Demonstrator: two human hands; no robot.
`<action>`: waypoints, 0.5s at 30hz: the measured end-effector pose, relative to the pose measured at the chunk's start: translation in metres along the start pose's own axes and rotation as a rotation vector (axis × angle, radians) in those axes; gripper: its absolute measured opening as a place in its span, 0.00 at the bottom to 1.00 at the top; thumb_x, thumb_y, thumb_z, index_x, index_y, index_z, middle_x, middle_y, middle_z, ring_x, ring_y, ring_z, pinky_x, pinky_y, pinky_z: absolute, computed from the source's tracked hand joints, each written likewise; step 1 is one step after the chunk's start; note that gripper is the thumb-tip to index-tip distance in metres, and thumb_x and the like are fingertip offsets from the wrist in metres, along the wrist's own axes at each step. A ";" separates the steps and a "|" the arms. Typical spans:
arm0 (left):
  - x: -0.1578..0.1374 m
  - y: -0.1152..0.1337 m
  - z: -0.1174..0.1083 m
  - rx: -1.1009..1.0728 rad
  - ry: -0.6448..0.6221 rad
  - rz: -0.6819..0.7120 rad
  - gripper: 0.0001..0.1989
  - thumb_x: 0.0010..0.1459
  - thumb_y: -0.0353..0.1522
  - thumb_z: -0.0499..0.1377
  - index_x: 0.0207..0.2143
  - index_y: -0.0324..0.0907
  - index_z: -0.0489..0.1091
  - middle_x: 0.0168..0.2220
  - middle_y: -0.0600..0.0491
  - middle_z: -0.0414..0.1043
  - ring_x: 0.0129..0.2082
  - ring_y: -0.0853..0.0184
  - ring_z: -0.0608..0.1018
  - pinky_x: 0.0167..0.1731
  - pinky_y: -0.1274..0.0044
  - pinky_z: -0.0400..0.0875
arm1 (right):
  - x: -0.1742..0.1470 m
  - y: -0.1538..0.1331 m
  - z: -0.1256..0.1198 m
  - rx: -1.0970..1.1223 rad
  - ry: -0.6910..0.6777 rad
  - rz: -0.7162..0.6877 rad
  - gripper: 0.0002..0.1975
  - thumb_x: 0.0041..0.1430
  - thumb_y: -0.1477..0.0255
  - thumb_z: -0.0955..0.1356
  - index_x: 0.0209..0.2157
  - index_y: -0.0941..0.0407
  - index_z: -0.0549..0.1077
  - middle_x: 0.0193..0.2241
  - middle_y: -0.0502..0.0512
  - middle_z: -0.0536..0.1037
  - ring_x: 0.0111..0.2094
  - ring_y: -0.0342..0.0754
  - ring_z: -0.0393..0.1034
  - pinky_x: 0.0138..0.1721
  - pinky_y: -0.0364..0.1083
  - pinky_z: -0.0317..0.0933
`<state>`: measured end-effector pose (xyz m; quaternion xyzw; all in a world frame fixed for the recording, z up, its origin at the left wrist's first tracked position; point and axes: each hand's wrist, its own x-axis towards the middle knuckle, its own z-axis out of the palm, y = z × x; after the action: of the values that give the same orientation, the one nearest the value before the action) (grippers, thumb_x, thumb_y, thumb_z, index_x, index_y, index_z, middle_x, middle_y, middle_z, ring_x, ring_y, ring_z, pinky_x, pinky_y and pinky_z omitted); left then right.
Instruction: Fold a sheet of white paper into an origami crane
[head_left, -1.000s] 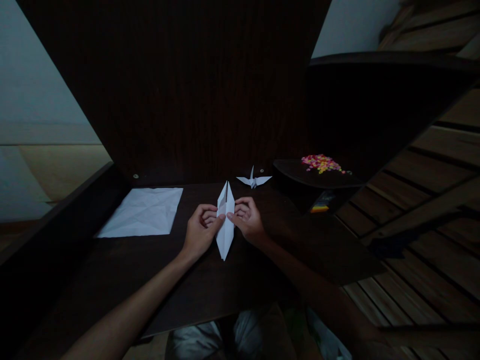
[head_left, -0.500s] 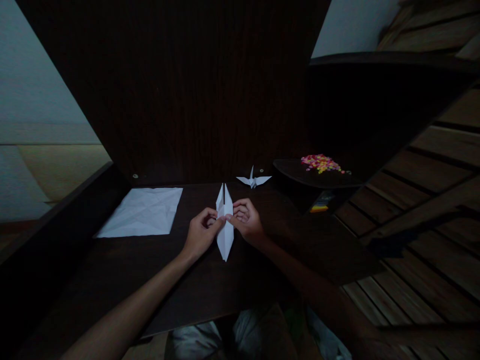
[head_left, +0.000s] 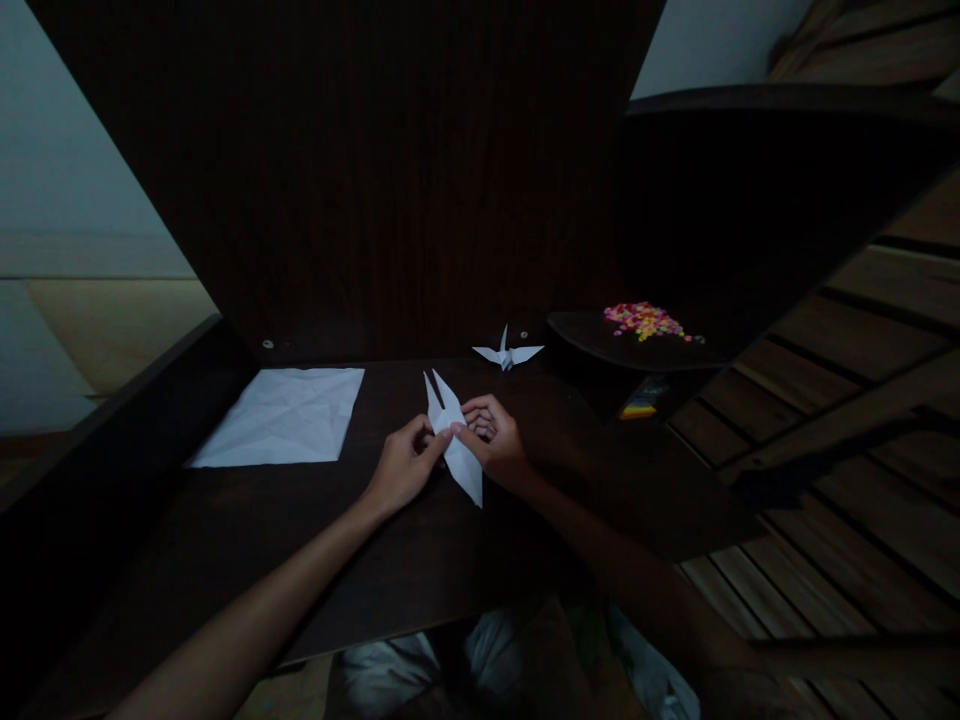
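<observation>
A white folded origami paper [head_left: 463, 462] is held between both hands over the dark desk. Its far end splits into two narrow points, and its near end tapers to one tip, tilted toward the right. My left hand [head_left: 407, 460] pinches its left edge, thumb on top and fingers curled behind. On the other edge, my right hand [head_left: 496, 440] grips it with the thumb pressed near the middle and the fingers bent underneath. Both thumbs nearly meet on the paper. Beyond them, a finished white paper crane [head_left: 508, 356] stands by the back panel, wings spread.
White creased paper sheets [head_left: 285, 418] lie at the desk's left. A low corner shelf [head_left: 585, 335] on the right bears a heap of small colourful pieces [head_left: 646, 320]. Beneath it is a yellow-edged item [head_left: 639, 402]. A raised side board [head_left: 112, 400] borders the desk's left.
The folded paper has turned from pointing straight ahead to slanting, its split end now leaning left and its near tip right. Both hands keep their hold on it.
</observation>
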<state>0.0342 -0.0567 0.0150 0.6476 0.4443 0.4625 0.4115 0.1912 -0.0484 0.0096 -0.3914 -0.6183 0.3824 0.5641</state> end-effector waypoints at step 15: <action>0.001 0.006 0.004 -0.071 0.149 -0.034 0.15 0.48 0.42 0.63 0.23 0.38 0.70 0.21 0.57 0.68 0.21 0.73 0.67 0.22 0.82 0.60 | 0.005 0.000 -0.001 0.082 0.061 0.079 0.12 0.45 0.66 0.72 0.30 0.57 0.70 0.26 0.51 0.73 0.29 0.44 0.69 0.31 0.43 0.66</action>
<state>0.0396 -0.0577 0.0202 0.5885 0.4679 0.5180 0.4080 0.1916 -0.0435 0.0114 -0.4035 -0.5685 0.4173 0.5829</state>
